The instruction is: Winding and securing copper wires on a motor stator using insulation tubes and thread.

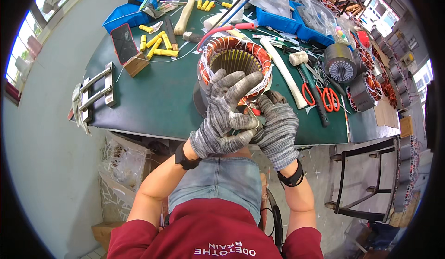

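A motor stator (202, 76) with copper windings laced in white cord stands on the green table in front of me. My left hand (222, 113), in a grey striped knit glove, has several fingers spread over the stator's near rim. Its index finger and thumb come together low at the side, around a thin pale cord (252, 107). Close beside it, my right hand (278, 127), in a matching glove, is closed with curled fingers against the stator's lower right. A small red bit shows between the hands; what the right fingers hold is hidden.
Yellow rolls (166, 52) and a phone (124, 43) on a wooden block lie left. A metal frame (97, 92) sits at the table's left edge. Right are a white stick (283, 73), a mallet (299, 58), red-handled scissors (330, 99) and another stator (340, 63). Blue bins (278, 21) stand behind.
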The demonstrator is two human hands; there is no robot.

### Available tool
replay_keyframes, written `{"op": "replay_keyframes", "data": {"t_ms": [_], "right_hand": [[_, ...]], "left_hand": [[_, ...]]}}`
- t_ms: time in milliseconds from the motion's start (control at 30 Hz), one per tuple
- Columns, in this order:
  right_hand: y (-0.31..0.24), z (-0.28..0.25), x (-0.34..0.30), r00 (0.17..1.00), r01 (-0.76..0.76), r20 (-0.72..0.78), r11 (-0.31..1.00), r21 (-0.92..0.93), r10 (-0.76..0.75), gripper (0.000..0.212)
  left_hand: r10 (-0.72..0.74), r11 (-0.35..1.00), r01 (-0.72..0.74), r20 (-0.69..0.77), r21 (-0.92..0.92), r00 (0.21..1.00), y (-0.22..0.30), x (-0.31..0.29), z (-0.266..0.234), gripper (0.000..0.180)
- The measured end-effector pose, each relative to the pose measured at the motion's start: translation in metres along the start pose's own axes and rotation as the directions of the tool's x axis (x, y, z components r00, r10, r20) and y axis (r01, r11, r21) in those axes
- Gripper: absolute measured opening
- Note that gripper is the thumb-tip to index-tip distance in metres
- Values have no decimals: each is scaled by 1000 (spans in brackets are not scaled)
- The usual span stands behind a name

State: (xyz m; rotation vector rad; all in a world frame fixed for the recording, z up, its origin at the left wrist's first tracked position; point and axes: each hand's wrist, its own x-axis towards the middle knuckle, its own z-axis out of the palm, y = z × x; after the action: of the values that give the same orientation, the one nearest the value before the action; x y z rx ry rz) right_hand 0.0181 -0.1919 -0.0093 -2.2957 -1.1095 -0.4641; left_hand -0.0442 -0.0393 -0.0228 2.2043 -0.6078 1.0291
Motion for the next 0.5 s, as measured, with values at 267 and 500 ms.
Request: {"op": "replay_keyframes", "data": {"t_ms": [267,500], "right_hand": [[-1,1,-1,1000,-5,-30,999,-46,3,46],[9,7,-2,995,51,-83,998,32,-48,40]], "left_hand": [[18,999,-17,30,-45,999,1,-5,-3,19],[-38,999,36,50,41,998,4,-1,-1,16]]}}
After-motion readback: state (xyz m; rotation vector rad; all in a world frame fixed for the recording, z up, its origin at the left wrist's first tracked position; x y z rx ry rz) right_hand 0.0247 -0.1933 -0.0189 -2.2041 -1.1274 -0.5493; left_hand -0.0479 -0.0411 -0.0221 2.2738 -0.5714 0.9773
